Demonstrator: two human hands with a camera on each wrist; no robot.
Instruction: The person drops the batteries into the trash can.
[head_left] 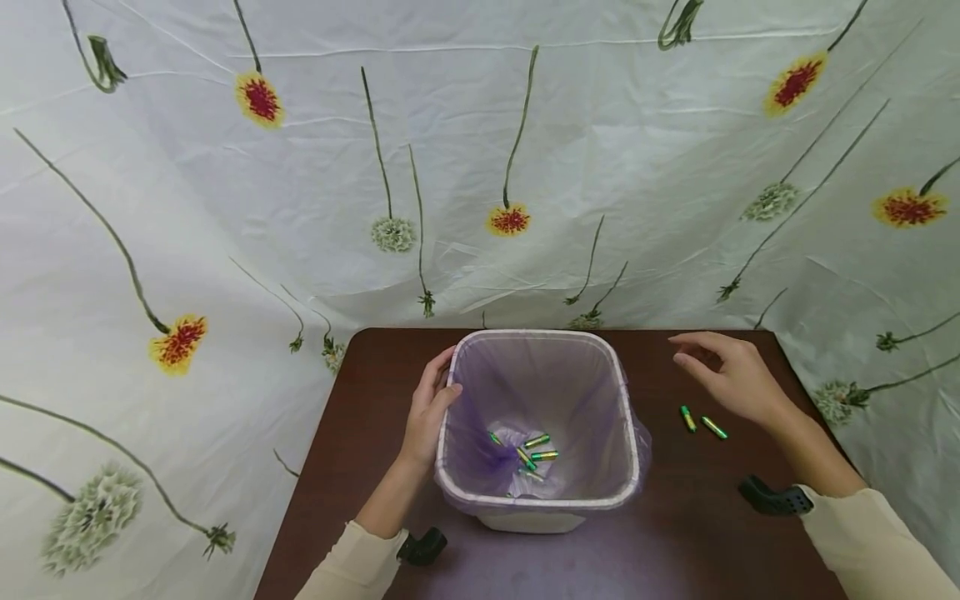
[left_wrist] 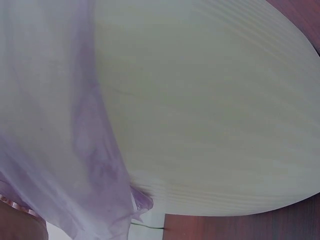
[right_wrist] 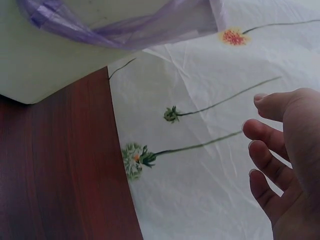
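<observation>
A white bin [head_left: 536, 503] lined with a thin purple bag [head_left: 480, 392] stands on the table, and several green-and-gold batteries [head_left: 545, 456] lie at its bottom. My left hand [head_left: 427, 421] holds the bin's left rim, thumb over the edge and fingers outside. To the right of the bin, my right hand [head_left: 738, 379] is in the air with relaxed fingers and nothing in it. On the table below it lie two more batteries, one nearer the bin [head_left: 688, 418] and another battery [head_left: 714, 427] beside it. The left wrist view is mostly filled by the bin's side [left_wrist: 210, 110].
The dark brown table [head_left: 352, 400] ends a little behind the bin. White cloth [head_left: 465, 150] printed with flowers hangs behind and at both sides. Dark bands [head_left: 776, 497] are on both wrists.
</observation>
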